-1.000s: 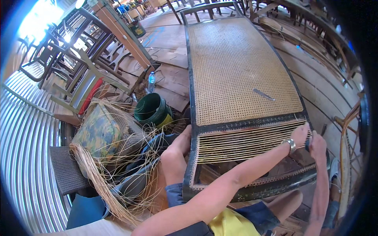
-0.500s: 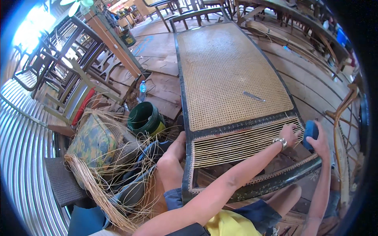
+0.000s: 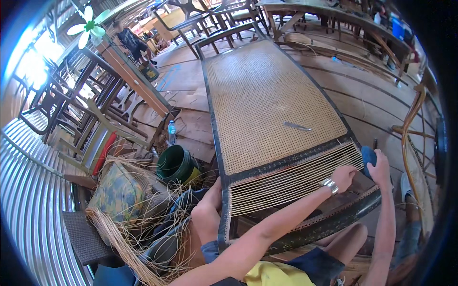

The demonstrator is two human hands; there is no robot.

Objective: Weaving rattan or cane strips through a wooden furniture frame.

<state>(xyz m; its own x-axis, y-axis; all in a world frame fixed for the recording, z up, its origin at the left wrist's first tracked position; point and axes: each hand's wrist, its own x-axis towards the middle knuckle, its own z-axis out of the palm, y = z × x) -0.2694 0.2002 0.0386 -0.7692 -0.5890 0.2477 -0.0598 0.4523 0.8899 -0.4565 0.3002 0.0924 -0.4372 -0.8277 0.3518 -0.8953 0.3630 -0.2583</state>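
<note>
Across the near opening of a dark wooden frame run several parallel cane strands. My left hand, with a metal watch on its wrist, is at their right ends. Its fingers are pinched together, and what they hold is too small to make out. On the frame's right side my right hand grips a blue block-like thing; its exact kind is unclear. Beyond, a woven cane panel fills the larger opening, and a thin metal tool lies on it.
Left of the frame stand a green bucket and a plastic bottle. Loose cane spills beside a camouflage-patterned cushion. A curved wooden chair part is at right. Stacked chair frames and a person are farther back.
My left hand has moved from over the strands toward me, its fingers now drawn together. My right hand and the blue thing have shifted slightly left. The view has tilted upward.
</note>
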